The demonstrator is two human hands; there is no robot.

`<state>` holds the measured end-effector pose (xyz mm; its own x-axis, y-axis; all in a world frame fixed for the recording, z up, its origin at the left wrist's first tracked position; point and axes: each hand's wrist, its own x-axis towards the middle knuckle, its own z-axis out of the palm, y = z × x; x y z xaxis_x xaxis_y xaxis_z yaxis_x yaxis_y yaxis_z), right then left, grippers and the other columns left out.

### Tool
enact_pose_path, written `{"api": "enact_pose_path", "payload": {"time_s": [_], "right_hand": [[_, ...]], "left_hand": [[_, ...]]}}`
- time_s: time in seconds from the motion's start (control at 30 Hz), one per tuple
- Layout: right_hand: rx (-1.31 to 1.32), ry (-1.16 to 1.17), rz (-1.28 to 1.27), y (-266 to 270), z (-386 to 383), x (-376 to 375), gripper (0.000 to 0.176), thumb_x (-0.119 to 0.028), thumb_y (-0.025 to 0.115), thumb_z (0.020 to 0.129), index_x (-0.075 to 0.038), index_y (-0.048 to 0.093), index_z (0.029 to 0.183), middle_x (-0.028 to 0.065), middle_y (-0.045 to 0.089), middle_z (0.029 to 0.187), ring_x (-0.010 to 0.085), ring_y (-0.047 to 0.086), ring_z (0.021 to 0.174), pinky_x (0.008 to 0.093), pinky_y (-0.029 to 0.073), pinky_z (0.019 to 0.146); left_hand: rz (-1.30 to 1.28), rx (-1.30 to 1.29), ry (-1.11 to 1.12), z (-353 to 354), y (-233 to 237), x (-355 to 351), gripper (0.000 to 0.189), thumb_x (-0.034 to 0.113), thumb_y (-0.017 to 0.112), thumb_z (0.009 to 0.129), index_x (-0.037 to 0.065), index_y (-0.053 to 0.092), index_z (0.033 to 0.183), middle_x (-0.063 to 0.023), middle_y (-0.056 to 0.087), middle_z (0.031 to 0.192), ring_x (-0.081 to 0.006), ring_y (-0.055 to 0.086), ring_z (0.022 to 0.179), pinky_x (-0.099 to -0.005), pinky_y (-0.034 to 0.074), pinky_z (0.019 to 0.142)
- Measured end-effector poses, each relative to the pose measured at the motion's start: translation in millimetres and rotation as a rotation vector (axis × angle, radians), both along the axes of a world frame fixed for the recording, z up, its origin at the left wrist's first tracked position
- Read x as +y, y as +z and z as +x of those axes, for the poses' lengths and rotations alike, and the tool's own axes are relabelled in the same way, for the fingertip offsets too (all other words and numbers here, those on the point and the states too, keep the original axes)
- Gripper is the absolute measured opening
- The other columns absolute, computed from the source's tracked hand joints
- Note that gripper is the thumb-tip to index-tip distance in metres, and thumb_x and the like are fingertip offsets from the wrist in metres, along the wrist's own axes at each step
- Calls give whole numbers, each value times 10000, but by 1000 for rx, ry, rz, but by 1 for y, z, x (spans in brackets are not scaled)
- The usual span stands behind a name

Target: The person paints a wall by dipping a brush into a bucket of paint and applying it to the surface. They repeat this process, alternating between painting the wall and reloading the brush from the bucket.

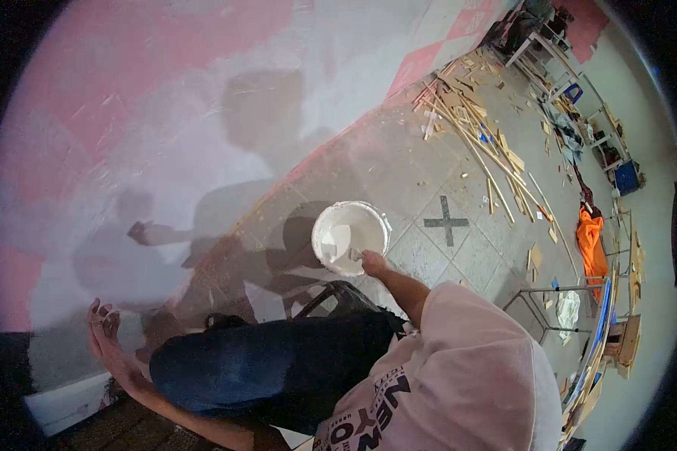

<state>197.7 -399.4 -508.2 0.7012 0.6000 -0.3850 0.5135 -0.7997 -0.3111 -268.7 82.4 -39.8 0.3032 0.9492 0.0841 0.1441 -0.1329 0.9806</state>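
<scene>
Wall (150, 98): through my distant head view I see it pink, with wide whitish areas and shadows over them.
Floor (376, 161): grey tiles, on which the bucket stands.
Wood strips (478, 143): scattered on the tiles, well apart from both hands.
Bucket (353, 210): white, open on top, near the base of the wall and beside the person's leg. I judge it stiff, and rather heavy if much is inside; the rim seems the sure place to hold it, though smears may make it slippery.
Pale mix (340, 237): inside the bucket; I suppose it is soft and sticky, but its depth I cannot tell.
Left hand (109, 338): beyond the knee, near the wall, palm turned up and fingers curled. Whether its grip holds some small thing, I cannot tell.
Right hand (373, 263): at the near rim of the bucket, its grip closed around the end of a flat tool.
Flat tool (356, 255): within the bucket mouth, maybe a scraper. I judge it light and stiff, its wet blade slippery, so the handle is the right place to take hold.
</scene>
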Motion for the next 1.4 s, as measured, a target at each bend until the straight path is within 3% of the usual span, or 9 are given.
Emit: {"api": "enact_pose_path", "payload": {"time_s": [0.23,0.37,0.57,0.7,0.83,0.93,1.03,1.13,1.4], "right_hand": [[-33,875,-332,-52,22,-5,275,-185,566,900,-30,688,1092,216,732,980,395,713,932,539,553,835],[-95,-230,276,11,-10,10,256,-192,586,890,-2,707,1012,220,719,916,434,700,858,552,551,814],[0,539,-238,-64,14,-7,287,-204,571,892,-12,657,1087,218,714,986,433,674,994,531,543,872],[-34,-148,118,-8,-7,5,268,-213,514,935,-17,610,1091,265,673,1023,444,648,979,556,500,904],[-56,1140,-458,-49,22,-1,226,-149,571,884,-20,715,1001,229,692,1027,360,708,883,486,567,795],[49,-18,95,-20,1,-5,332,-250,484,1001,-20,688,1126,205,716,1004,416,667,1007,529,505,956],[22,-192,213,-9,-13,-5,337,-264,474,1016,-34,698,1116,201,723,1029,422,665,1031,514,506,972],[-18,868,-262,-80,21,-21,351,-291,451,1042,-51,689,1136,235,712,1070,437,664,1050,534,511,956],[143,104,-40,-4,-7,-3,273,-228,531,984,-35,719,1024,251,715,978,445,687,928,543,541,844]], "left_hand": [[26,39,14,10,-2,-5,507,436,437,1100,79,592,1424,-113,632,1248,-226,637,1104,-373,480,1027],[81,59,43,17,4,-15,514,446,436,1098,83,597,1424,-106,631,1227,-221,636,1098,-379,485,1024],[36,36,11,11,0,-2,485,413,452,1095,77,612,1406,-115,637,1202,-232,638,1086,-399,496,1024],[76,75,57,18,9,-13,482,393,458,1095,53,605,1403,-117,639,1202,-237,641,1090,-393,505,1015],[27,28,-2,6,6,-7,464,374,478,1091,41,618,1382,-113,647,1202,-224,642,1087,-387,515,1003],[28,30,38,22,12,-20,459,375,489,1086,42,628,1370,-111,661,1191,-211,648,1061,-386,510,1008],[30,63,84,34,23,-34,456,376,489,1086,45,631,1367,-112,675,1176,-205,658,1048,-385,501,1020],[36,76,68,36,22,-30,449,372,486,1089,50,630,1367,-112,681,1173,-205,663,1057,-383,492,1032],[17,68,18,29,13,-10,440,355,491,1089,43,628,1368,-112,671,1189,-206,659,1055,-385,501,1016]]}}
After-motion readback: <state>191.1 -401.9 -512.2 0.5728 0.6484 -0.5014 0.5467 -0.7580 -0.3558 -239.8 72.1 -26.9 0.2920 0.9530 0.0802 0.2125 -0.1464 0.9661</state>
